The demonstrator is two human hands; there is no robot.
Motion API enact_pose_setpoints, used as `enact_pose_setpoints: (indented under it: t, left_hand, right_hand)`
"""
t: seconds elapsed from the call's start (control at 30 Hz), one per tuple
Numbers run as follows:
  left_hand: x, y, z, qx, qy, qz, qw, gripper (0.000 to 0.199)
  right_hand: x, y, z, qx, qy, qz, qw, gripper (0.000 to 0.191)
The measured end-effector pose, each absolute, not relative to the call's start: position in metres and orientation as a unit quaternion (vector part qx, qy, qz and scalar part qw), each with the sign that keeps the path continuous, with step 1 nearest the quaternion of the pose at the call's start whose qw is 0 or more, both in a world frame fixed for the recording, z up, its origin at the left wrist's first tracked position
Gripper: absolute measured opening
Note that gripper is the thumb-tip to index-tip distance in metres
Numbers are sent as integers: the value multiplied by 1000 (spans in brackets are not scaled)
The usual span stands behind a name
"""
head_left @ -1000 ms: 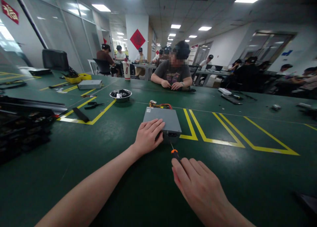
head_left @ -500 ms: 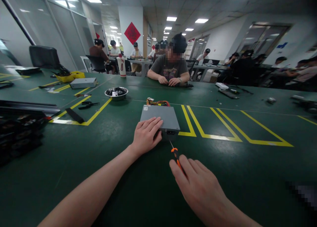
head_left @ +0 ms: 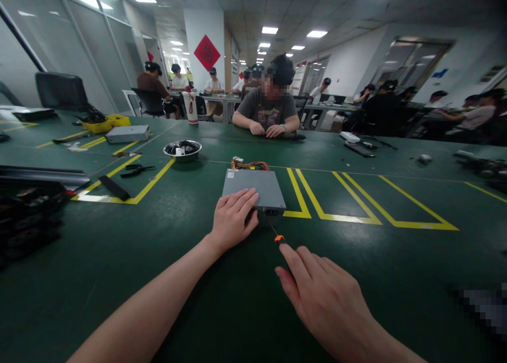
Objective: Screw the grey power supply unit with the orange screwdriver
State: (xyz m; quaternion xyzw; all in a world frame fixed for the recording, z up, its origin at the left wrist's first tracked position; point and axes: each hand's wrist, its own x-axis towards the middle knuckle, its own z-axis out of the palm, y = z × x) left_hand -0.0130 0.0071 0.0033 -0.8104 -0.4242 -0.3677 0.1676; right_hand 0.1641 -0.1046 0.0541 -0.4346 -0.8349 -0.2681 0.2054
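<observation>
A grey metal computer power supply (head_left: 259, 183) lies flat on the green table, its bundle of coloured wires (head_left: 249, 165) at the far edge and a socket on the side facing me. My left hand (head_left: 234, 215) holds it, fingers laid over the top and thumb against the near side. In my right hand (head_left: 320, 284) is a screwdriver (head_left: 279, 240) with an orange and black handle, mostly covered by the fingers. Its thin shaft points at the near side of the power supply beside the socket; whether the tip touches a screw cannot be made out.
A metal bowl (head_left: 182, 150) with small parts stands beyond, to the left. Further left are another grey box (head_left: 128, 134), a yellow tray (head_left: 106, 123) and dark parts (head_left: 34, 215). A person (head_left: 266, 104) sits across the table. Yellow tape (head_left: 348, 219) marks the surface at right.
My right index finger has come forward along the screwdriver handle, and the thumb sits lower, away from it. Less of the handle shows. The left hand keeps its place on the power supply.
</observation>
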Motion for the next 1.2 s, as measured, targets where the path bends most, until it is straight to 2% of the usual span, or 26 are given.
enact_pose_setpoints:
  t: [0.37,0.53,0.67,0.97,1.07,1.13,1.2]
  left_hand:
    - [-12,8,4,-810,-430,-367,153,37]
    - [-12,8,2,-809,-430,-367,158,36]
    - [-12,8,3,-809,-428,-370,159,36]
    - [-13,9,2,-811,-427,-368,155,37]
    - [-14,8,2,-815,-423,-364,157,37]
    - [-14,7,3,-816,-421,-363,158,37]
    - [-14,7,4,-815,-423,-362,158,37]
  right_hand:
    - [173,-104,58,-380,-854,-295,200,35]
    - [171,-104,56,-419,-844,-283,180,27]
    - [172,-104,60,-459,-829,-272,165,29]
    - [167,-107,58,-327,-875,-267,236,25]
    - [168,-105,56,-371,-857,-264,240,20]
    - [170,-104,56,-411,-840,-269,230,30]
    - [171,-105,56,-426,-836,-275,212,28]
